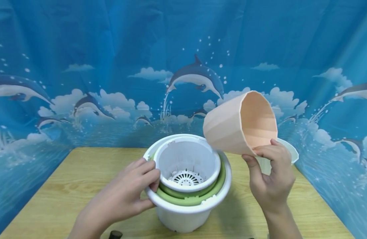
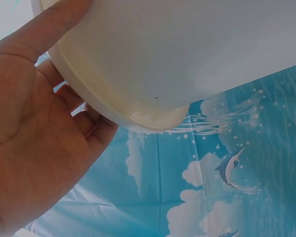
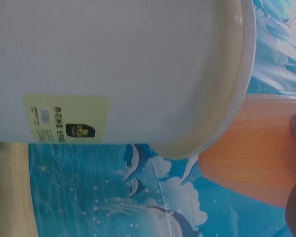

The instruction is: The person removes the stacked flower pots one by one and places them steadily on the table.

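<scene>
A large white flowerpot (image 1: pixel 183 217) stands on the table with green pots (image 1: pixel 183 200) and a smaller white pot (image 1: pixel 187 156) nested inside it. The inner pot has a slotted bottom. On the outer pot's left rim, my left hand (image 1: pixel 125 191) grips with curled fingers and the thumb below. My right hand (image 1: pixel 271 172) pinches the rim of a faceted peach flowerpot (image 1: pixel 223 124), tilted in the air at the stack's upper right, its mouth facing right. The right wrist view shows the peach pot beside the large pot, which bears a yellow label (image 3: pixel 66 116).
Partly hidden behind my right hand is a pale pot (image 1: pixel 291 151). A small dark object (image 1: pixel 115 234) lies at the front edge of the wooden table (image 1: pixel 91 166). A blue dolphin-print curtain (image 1: pixel 111 43) encloses the back and sides.
</scene>
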{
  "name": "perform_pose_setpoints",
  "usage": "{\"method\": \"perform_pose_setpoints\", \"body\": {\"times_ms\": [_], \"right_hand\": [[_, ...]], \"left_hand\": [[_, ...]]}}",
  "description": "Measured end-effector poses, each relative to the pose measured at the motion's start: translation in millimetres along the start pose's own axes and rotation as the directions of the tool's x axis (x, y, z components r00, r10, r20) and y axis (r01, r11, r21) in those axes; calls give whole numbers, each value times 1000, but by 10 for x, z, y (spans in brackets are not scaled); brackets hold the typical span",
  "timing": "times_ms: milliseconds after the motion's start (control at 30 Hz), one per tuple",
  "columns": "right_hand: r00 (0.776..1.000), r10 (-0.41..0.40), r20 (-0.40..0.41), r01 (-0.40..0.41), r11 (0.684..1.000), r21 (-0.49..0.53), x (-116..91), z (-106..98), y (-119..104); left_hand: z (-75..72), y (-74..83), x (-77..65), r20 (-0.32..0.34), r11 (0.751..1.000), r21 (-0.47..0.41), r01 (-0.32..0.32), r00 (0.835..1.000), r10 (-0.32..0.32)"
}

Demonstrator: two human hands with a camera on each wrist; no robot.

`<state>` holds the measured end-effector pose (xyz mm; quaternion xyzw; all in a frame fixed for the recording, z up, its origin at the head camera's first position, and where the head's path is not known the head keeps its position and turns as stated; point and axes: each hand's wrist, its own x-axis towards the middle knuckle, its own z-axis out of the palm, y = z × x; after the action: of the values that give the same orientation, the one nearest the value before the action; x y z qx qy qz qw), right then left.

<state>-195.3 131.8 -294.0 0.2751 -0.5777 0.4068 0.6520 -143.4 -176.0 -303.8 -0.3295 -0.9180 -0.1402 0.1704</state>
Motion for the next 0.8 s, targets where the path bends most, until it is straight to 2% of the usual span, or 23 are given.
{"method": "perform_pose_setpoints", "body": {"times_ms": [233,500,800], "right_hand": [[999,28,27,-26,999,-45,-3,-33,83],[988,24,152,-5,993,-120,-55,-83,198],[980,25,195,10,984,-176,-132,-112,345]], "left_hand": [[-5,4,-20,-34,1000,-14,-21,999,20],[-20,6,-17,-17,1000,-19,-11,1000,11],[-15,10,-10,-22,1000,-14,-19,1000,19]]}}
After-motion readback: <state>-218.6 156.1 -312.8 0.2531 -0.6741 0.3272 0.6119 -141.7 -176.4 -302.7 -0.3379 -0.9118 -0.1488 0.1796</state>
